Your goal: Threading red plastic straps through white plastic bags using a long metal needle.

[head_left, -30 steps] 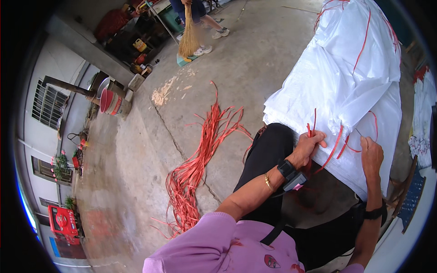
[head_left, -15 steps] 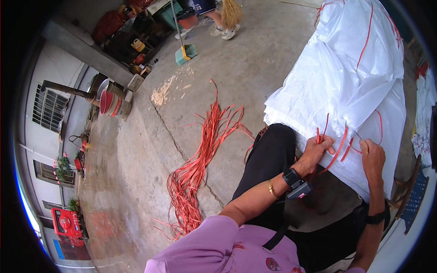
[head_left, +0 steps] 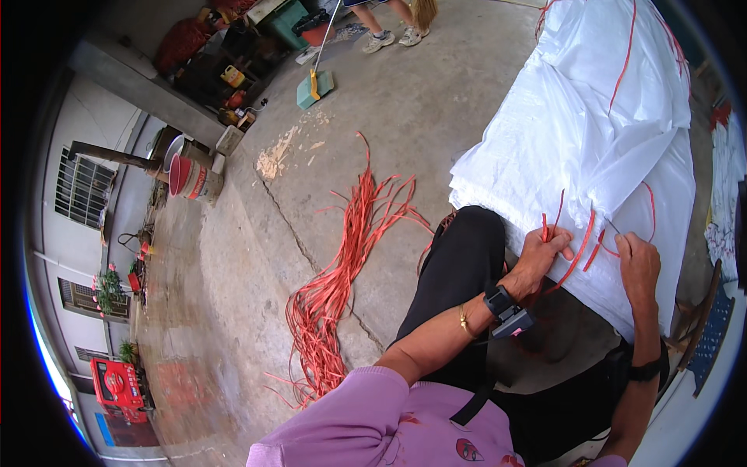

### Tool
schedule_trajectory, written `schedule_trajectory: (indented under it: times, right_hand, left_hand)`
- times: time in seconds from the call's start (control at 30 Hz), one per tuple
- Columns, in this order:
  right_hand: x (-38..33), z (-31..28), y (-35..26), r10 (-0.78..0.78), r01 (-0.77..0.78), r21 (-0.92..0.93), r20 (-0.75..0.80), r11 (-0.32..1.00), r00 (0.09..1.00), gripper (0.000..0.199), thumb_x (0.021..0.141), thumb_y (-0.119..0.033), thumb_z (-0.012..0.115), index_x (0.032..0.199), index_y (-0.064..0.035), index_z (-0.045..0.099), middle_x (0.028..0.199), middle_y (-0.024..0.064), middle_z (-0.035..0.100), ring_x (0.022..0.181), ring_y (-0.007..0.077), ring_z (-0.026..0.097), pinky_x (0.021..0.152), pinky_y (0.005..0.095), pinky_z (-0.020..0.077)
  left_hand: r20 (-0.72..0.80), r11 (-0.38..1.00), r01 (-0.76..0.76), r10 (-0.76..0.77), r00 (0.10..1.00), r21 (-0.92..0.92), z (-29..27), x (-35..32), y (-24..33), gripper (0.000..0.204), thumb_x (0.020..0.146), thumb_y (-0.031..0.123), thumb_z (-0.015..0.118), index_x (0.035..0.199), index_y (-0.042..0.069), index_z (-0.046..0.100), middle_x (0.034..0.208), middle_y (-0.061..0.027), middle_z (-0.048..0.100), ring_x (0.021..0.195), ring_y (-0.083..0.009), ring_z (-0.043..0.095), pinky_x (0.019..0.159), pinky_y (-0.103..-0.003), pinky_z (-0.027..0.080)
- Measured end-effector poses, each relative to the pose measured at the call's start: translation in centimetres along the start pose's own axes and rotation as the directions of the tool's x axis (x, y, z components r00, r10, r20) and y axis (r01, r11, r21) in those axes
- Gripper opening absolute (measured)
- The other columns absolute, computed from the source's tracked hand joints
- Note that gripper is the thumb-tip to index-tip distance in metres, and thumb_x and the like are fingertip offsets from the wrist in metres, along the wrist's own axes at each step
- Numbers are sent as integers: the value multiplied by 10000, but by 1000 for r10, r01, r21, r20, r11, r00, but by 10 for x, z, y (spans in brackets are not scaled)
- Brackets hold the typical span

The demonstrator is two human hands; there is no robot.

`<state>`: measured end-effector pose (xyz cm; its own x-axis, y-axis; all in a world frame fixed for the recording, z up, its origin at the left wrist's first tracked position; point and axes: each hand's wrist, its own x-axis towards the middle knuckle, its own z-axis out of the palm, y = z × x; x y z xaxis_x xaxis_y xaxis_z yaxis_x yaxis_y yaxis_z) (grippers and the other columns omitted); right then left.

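Observation:
White woven plastic sacks (head_left: 537, 156) lie stacked in front of me on the right, with red strips threaded through the fabric. My left hand (head_left: 543, 255) is closed around a red plastic strip (head_left: 545, 226) at the near edge of the sacking. Between my hands, another red strip (head_left: 585, 243) passes down over the white edge. My right hand (head_left: 640, 267) pinches a thin metal needle (head_left: 612, 226), its tip against the gathered white material. A loop of red strip (head_left: 652, 210) rises near that hand. The needle's far end is hard to make out.
A long bundle of red strips (head_left: 342, 272) lies on the concrete floor at my left. Beyond it are pale scraps (head_left: 274, 156) and a green dustpan (head_left: 315, 89). Another person's legs (head_left: 379, 35) stand beside a broom (head_left: 424, 15). Buckets (head_left: 194, 179) stand farther left.
My hands stay in nearly the same place, both still gripping. The other person and the broom have shifted right, and the dustpan has tipped a little.

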<state>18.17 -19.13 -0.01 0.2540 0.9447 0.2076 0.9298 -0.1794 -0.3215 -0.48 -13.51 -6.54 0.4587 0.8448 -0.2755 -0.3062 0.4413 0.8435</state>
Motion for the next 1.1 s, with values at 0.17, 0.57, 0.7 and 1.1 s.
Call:
schedule_trajectory:
  times: [0.17, 0.57, 0.7, 1.1]
  right_hand:
    - [12, 7, -4, 9, -10, 20, 21, 1000, 1000, 311, 876, -234, 507, 676, 1, 544, 642, 208, 544, 599, 375, 532, 571, 447, 392]
    - [-7, 7, 9, -10, 11, 16, -73, 1000, 997, 319, 814, -275, 549, 625, -20, 568, 630, 201, 571, 616, 396, 559, 597, 500, 415]
    - [-9, -8, -1, 9, -6, 38, -71, 999, 997, 320, 819, -280, 542, 637, -18, 578, 651, 207, 581, 640, 401, 564, 611, 498, 424]
    - [-4, -4, 4, 26, -28, -17, -74, 999, 997, 326, 840, -284, 524, 664, -16, 582, 671, 222, 581, 659, 424, 559, 620, 508, 419]
  left_hand:
    - [-15, 1000, -11, 11, 1000, 12, -8, 10, 2, 133, 857, 153, 564, 877, 29, 609, 641, -30, 603, 718, -105, 505, 818, -254, 348]
    - [57, 985, -11, 2, 998, 172, -15, 5, -23, 173, 881, 165, 550, 948, 21, 617, 687, -7, 604, 741, -79, 544, 841, -249, 384]
    - [60, 985, -47, 38, 997, 164, -19, 2, -19, 181, 889, 173, 544, 963, 22, 613, 684, -9, 611, 770, -88, 545, 876, -261, 366]
    - [101, 985, -93, 79, 992, 144, -21, 11, -17, 183, 892, 175, 523, 954, 19, 595, 686, -15, 611, 767, -88, 546, 890, -258, 358]
